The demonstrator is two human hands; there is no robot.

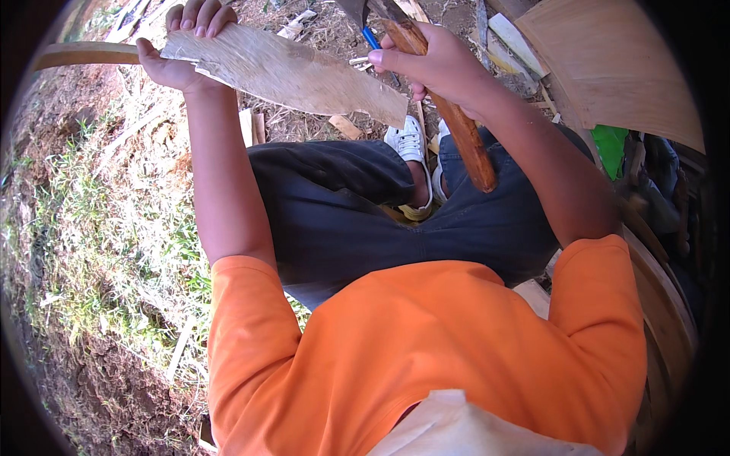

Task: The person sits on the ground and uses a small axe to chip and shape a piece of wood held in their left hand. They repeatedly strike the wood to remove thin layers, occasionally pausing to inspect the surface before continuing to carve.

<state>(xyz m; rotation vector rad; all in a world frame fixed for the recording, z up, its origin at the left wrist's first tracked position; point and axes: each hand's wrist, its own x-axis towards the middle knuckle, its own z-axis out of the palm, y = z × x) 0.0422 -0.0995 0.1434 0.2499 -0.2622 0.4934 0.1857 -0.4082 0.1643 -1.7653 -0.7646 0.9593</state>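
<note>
My left hand [190, 45] is closed on the left end of a thin, rough-edged wooden board [293, 72]. The board slants down to the right above my knees. In my right hand [441, 68] is a tool with a thick brown wooden handle [468, 144]. Its grey metal head [353, 9] is partly cut off by the upper edge, so its exact kind does not show. A slim blue pen-like stick [371, 38] shows at my right fingertips, pinched along with the handle. The board's right end lies close to the handle, apart from it.
A curved wooden strip [87, 55] reaches in from the left behind my left wrist. Wood offcuts [346, 126] litter the ground around my white shoes [408, 140]. At the right stands a large plywood sheet [616, 61], with a green piece [609, 148] below it.
</note>
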